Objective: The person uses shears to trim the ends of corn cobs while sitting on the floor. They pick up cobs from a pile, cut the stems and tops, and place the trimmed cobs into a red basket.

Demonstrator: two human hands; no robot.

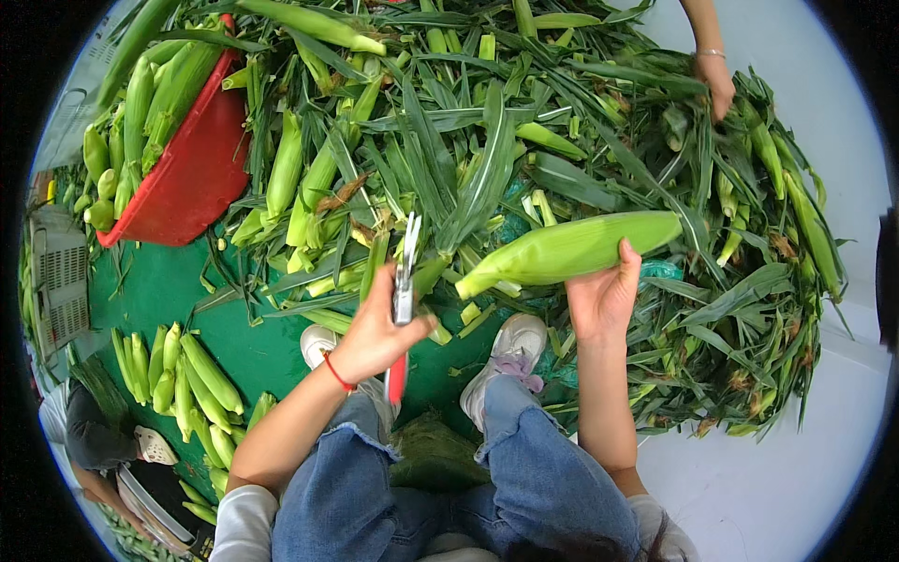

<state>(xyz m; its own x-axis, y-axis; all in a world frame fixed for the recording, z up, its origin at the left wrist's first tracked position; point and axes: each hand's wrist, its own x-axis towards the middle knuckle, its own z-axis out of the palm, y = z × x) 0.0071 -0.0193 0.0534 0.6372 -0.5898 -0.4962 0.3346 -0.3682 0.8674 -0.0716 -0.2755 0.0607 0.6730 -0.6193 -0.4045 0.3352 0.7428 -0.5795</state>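
Note:
My left hand (376,334) grips a pair of red-handled pruning shears (403,298), their metal blades pointing away from me. A long ear of corn in its green husk (562,249) lies across my right hand (600,298), the thumb along its near side. Its cut stalk end points left toward the shears, a short gap apart. Just beyond both hands spreads a deep heap of corn leaves and stalks (484,168), with several husked ears in it, among them one (284,165) to the left.
A tilted red plastic basin (189,165) holds several ears at upper left. More ears (204,379) lie on the green floor (281,358) at left. A grey crate (60,281) stands at the left edge. Another person's hand (715,81) reaches into the heap; a second person (105,435) sits lower left.

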